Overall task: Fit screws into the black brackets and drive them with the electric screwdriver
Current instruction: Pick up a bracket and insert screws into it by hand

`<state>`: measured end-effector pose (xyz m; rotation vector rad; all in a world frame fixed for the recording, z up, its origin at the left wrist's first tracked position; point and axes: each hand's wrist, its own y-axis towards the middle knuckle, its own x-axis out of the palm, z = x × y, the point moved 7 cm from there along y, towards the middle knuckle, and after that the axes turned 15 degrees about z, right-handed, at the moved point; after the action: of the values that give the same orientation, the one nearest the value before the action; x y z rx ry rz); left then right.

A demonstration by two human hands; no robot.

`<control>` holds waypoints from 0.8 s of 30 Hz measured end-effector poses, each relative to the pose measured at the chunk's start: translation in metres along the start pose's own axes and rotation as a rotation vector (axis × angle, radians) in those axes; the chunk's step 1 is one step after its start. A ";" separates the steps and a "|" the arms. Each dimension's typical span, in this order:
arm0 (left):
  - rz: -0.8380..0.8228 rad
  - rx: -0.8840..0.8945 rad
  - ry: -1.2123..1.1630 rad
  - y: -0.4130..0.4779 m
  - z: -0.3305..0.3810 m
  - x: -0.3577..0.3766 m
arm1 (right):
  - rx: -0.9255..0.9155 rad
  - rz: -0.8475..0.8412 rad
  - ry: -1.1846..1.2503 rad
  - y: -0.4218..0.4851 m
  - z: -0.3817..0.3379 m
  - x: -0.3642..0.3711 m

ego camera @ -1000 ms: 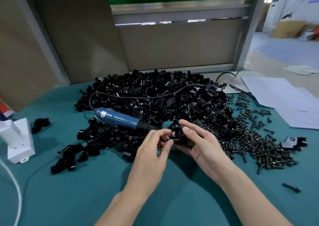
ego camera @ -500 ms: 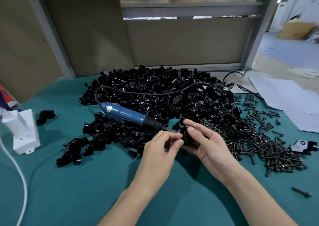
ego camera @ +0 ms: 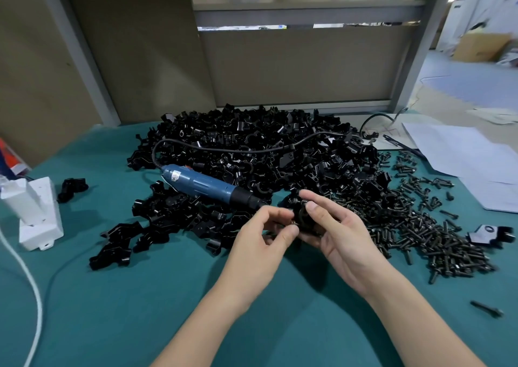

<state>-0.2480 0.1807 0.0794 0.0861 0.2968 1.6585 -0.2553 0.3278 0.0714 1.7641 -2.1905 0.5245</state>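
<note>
Your right grip (ego camera: 342,234) cradles a single black bracket (ego camera: 302,214) just above the counter (ego camera: 140,310), near its middle. The thumb lies across the top of the piece and the fingers curl under it. Your left grip (ego camera: 260,240) meets it from the left, thumb and forefinger pinched together against the bracket's near face. They seem to be pinching a small screw (ego camera: 294,223), though the blur makes that hard to confirm. The other fingers of that grip curl in toward the palm.

The screwdriver (ego camera: 201,183), blue with a black nose, lies untouched on the counter just behind your left grip, its tip pointing toward the held bracket. Its black cord (ego camera: 224,149) loops back over the heap of brackets (ego camera: 252,131), which fills the middle of the counter up to the far edge.

The loose screws (ego camera: 437,234) spread in a dark drift toward the right edge, just beside your right grip. Past them, near the right edge, sits a lone bracket (ego camera: 487,234), and a stray screw (ego camera: 486,309) lies by itself toward the near right corner. Paper sheets (ego camera: 462,153) cover the far right corner.

By the left edge stands a white box (ego camera: 39,215), with a white cable (ego camera: 30,282) running past it to the near edge. A small black piece (ego camera: 71,188) lies just behind the box.
</note>
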 end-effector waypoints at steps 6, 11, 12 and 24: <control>0.031 0.139 0.222 0.000 0.003 -0.006 | -0.033 -0.036 -0.040 -0.001 0.001 0.000; 0.008 0.142 0.244 -0.001 0.004 -0.006 | -0.065 -0.055 -0.089 -0.001 0.001 0.000; 0.004 0.146 0.255 -0.001 0.004 -0.006 | -0.064 -0.053 -0.090 -0.001 0.001 -0.001; 0.021 0.214 0.406 -0.002 0.005 -0.009 | -0.076 -0.050 -0.127 -0.001 0.000 -0.001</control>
<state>-0.2434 0.1732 0.0850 -0.0891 0.7832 1.6530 -0.2543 0.3287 0.0705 1.8531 -2.2120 0.3219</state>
